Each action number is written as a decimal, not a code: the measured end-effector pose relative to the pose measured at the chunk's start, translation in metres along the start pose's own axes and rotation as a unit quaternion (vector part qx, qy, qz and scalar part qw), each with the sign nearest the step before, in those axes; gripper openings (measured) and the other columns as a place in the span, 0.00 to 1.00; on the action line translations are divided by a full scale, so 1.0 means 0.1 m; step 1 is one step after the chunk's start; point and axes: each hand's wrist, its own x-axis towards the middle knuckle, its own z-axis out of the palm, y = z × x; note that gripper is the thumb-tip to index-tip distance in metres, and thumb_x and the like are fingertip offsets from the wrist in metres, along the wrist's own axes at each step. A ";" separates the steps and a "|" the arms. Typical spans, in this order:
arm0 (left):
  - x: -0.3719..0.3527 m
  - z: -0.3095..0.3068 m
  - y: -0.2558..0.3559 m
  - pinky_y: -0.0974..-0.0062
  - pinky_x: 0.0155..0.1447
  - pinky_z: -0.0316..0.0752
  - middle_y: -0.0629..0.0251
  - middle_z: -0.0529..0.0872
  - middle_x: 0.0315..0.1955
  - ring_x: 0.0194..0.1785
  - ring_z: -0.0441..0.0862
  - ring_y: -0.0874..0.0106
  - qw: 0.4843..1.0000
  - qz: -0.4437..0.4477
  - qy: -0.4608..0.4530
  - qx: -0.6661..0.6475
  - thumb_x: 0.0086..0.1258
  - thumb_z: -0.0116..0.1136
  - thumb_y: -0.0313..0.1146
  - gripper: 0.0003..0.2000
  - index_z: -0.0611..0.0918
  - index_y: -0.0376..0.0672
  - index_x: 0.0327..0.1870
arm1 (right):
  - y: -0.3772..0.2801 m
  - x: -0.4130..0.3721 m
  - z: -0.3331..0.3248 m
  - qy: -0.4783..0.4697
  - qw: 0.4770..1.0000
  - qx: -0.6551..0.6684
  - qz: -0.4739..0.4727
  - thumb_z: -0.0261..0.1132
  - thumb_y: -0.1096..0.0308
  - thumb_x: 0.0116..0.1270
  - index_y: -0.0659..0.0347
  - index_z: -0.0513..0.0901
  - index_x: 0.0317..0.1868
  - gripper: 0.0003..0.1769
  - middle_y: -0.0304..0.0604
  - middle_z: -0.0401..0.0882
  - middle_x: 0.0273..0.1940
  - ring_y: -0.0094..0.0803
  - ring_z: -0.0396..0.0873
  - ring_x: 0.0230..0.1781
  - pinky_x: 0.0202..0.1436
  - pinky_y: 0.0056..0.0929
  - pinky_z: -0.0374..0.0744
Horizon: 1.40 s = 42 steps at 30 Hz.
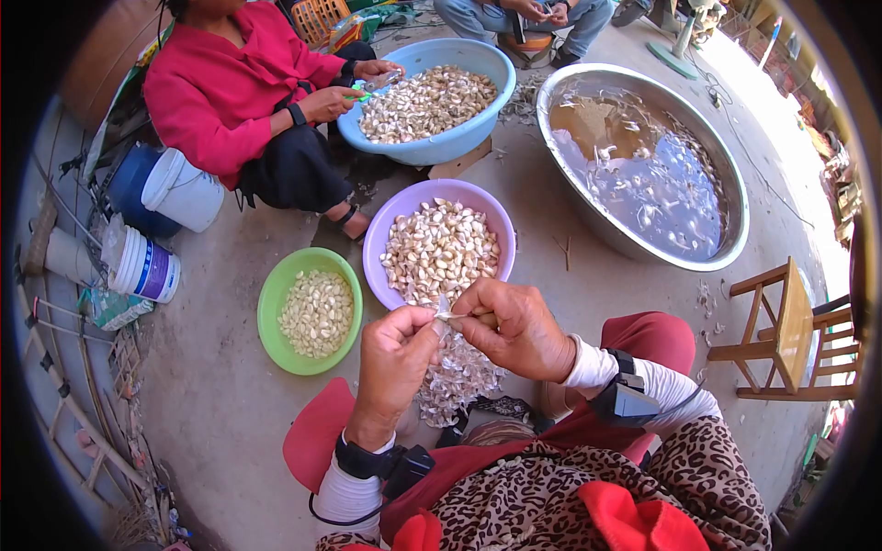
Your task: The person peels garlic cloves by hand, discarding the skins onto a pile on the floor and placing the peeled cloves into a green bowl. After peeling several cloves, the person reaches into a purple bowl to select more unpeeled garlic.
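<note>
My left hand (395, 360) and my right hand (522, 332) meet at mid-view, both pinching a garlic clove (445, 312) with pale papery skin at the fingertips. Pale garlic also shows under the curled fingers of my right hand. Just beyond them is a purple basin (372, 262) of unpeeled garlic cloves (441, 243). To the left sits a green bowl (267, 321) holding peeled cloves (317, 312). Below my hands, loose garlic skins (459, 378) lie heaped on the ground between my legs.
A co-worker in a red top (216, 92) sits beside a blue basin (501, 78) of garlic. Far right stand a metal tub (634, 262) of water with floating skins and a wooden stool (792, 321). White buckets (184, 191) line the left; another person (514, 18) sits behind.
</note>
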 end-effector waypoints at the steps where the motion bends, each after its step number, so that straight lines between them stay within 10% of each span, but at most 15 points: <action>1: 0.00 0.00 -0.01 0.89 0.26 0.66 0.71 0.80 0.22 0.22 0.72 0.86 1.000 0.007 0.001 0.012 0.65 0.55 0.24 0.04 0.80 0.35 0.36 | 0.00 0.00 0.00 -0.005 1.000 0.004 0.008 0.66 0.74 0.59 0.64 0.75 0.35 0.07 0.42 0.76 0.25 0.29 0.78 0.24 0.28 0.27 0.75; 7: -0.04 0.01 0.01 0.88 0.26 0.65 0.71 0.80 0.22 0.22 0.72 0.86 1.000 -0.002 -0.001 -0.029 0.65 0.55 0.24 0.04 0.80 0.34 0.36 | 0.02 0.01 -0.06 -0.065 0.898 0.352 0.255 0.63 0.72 0.65 0.62 0.75 0.39 0.06 0.31 0.74 0.26 0.15 0.73 0.24 0.23 0.15 0.70; 24: -0.14 0.02 -0.12 0.88 0.27 0.65 0.76 0.78 0.22 0.24 0.71 0.89 0.947 0.200 0.046 0.248 0.66 0.54 0.22 0.03 0.79 0.35 0.36 | 0.00 -0.09 0.01 -0.066 0.954 0.232 0.176 0.62 0.74 0.65 0.62 0.75 0.38 0.04 0.31 0.74 0.25 0.14 0.72 0.24 0.25 0.14 0.70; 33: -0.18 0.01 0.02 0.89 0.27 0.62 0.75 0.77 0.23 0.23 0.69 0.88 0.997 -0.006 -0.004 -0.072 0.68 0.52 0.27 0.04 0.78 0.38 0.37 | 0.07 -0.05 -0.02 -0.102 0.899 0.362 0.225 0.61 0.70 0.67 0.61 0.76 0.42 0.06 0.31 0.76 0.28 0.15 0.74 0.26 0.26 0.14 0.73; 42: -0.17 -0.01 0.00 0.88 0.28 0.65 0.72 0.79 0.24 0.24 0.72 0.85 0.999 0.013 0.004 -0.037 0.66 0.55 0.25 0.05 0.79 0.35 0.39 | 0.08 -0.02 -0.03 -0.089 0.895 0.372 0.230 0.62 0.68 0.67 0.62 0.76 0.44 0.08 0.32 0.77 0.31 0.16 0.75 0.27 0.26 0.15 0.73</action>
